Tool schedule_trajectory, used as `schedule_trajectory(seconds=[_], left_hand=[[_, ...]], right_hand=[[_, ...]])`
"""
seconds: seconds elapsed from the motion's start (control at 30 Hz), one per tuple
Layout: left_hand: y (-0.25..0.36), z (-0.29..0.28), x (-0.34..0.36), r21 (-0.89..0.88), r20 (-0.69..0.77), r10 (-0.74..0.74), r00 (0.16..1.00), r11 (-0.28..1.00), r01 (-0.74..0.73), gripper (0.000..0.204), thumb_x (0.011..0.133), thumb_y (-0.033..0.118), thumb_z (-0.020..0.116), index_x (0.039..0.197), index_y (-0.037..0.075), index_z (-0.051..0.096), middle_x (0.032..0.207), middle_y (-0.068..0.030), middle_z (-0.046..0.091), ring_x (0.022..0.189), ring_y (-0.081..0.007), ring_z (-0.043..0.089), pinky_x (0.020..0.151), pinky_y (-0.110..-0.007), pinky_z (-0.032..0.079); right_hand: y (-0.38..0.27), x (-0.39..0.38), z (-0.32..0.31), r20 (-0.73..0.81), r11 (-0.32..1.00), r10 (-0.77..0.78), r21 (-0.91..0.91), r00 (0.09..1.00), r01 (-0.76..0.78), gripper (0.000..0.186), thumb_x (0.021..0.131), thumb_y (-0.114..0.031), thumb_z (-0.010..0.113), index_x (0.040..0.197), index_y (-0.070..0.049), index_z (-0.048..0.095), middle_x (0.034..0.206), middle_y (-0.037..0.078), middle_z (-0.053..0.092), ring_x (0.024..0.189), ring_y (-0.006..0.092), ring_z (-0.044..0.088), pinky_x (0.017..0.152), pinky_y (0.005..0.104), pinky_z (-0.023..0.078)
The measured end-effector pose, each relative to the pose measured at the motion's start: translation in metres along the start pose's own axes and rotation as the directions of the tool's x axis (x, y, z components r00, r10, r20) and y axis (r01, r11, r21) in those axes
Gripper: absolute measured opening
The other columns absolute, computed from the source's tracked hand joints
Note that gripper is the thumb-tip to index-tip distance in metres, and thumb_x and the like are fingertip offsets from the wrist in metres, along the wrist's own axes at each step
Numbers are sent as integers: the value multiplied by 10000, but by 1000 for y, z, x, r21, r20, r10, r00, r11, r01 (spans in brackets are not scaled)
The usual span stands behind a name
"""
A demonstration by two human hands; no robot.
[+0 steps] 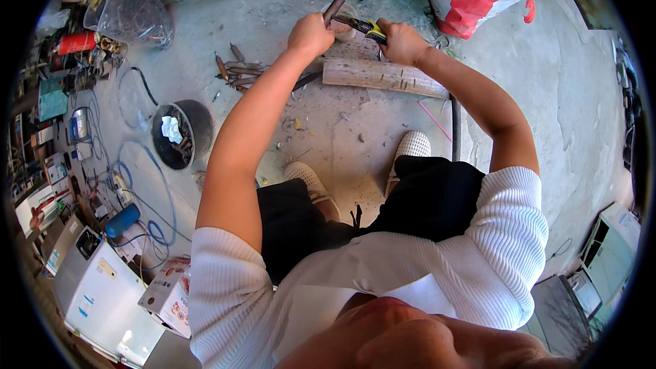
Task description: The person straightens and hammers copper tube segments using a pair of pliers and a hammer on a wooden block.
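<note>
My left hand (312, 34) is closed round a dark brown, rod-like piece (334, 9) with a narrow tip pointing up and away. In my right hand (403, 43) are pliers with black and yellow handles (375, 31). Their dark jaws reach left to the brown piece; whether they grip it or only touch it I cannot tell. Below and behind the tool is a small round tub (346, 31), partly hidden. Similar brown pieces (240, 74) lie in a loose pile on the floor, left of a wooden beam (383, 76).
A black bucket (199, 126) holding dark scraps and white paper stands left. A red and white bag (459, 0) is at the far right, a clear plastic bag (137, 20) at the far left. Blue hose (172, 198) coils near the left clutter. A dark bar (456, 130) lies right of my feet.
</note>
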State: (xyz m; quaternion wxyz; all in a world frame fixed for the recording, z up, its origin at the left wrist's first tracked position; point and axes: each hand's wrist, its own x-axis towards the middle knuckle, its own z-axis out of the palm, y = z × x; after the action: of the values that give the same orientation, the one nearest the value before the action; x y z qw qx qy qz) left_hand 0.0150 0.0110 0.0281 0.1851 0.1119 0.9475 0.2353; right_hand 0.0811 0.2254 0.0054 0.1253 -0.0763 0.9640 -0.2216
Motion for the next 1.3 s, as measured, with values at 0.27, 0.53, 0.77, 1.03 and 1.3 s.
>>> schedule_trajectory(seconds=[0.27, 0.53, 0.77, 1.03, 1.3], left_hand=[[-24, 29, 5, -379, 23, -62, 998, 923, 66, 241, 740, 180, 649, 895, -3, 643, 801, -157, 658, 743, -295, 636, 665, -381, 466], [4, 37, -16, -685, 92, -366, 926, 651, 326, 227, 745, 114, 634, 917, -34, 644, 773, -127, 639, 697, -195, 603, 638, -332, 445], [-10, 55, -17, -648, 84, -331, 940, 699, 303, 104, 728, 106, 644, 790, 57, 577, 687, 7, 526, 546, -92, 457, 479, -281, 359], [7, 17, -14, -668, 68, 25, 997, 744, 27, 139, 801, 101, 577, 890, 38, 663, 775, 25, 616, 546, -47, 444, 446, -234, 335], [12, 35, -12, -859, 124, -264, 956, 455, 237, 128, 841, 87, 552, 879, 46, 668, 757, 11, 615, 471, -27, 339, 402, -211, 245]], right_hand=[[1, 3, -7, 12, 999, 8, -48, 1000, -7, 326, 774, -238, 571, 1075, -115, 590, 878, 215, 651, 824, 399, 621, 753, 461, 499], [-11, -6, -7, 8, 994, 94, -59, 996, -93, 322, 760, -255, 571, 1055, -130, 609, 868, 209, 656, 826, 370, 636, 746, 450, 505], [2, -6, 2, 9, 1000, 6, -18, 1000, -5, 317, 752, -237, 600, 1036, -97, 607, 842, 221, 649, 821, 385, 626, 746, 454, 496], [16, 9, -13, -50, 995, -95, 22, 994, 96, 301, 758, -230, 609, 1026, -93, 603, 838, 217, 647, 803, 396, 616, 743, 461, 489], [-12, -1, -9, -73, 997, 82, -1, 994, -83, 290, 740, -223, 568, 1008, -123, 619, 850, 194, 659, 800, 371, 636, 740, 448, 506]])
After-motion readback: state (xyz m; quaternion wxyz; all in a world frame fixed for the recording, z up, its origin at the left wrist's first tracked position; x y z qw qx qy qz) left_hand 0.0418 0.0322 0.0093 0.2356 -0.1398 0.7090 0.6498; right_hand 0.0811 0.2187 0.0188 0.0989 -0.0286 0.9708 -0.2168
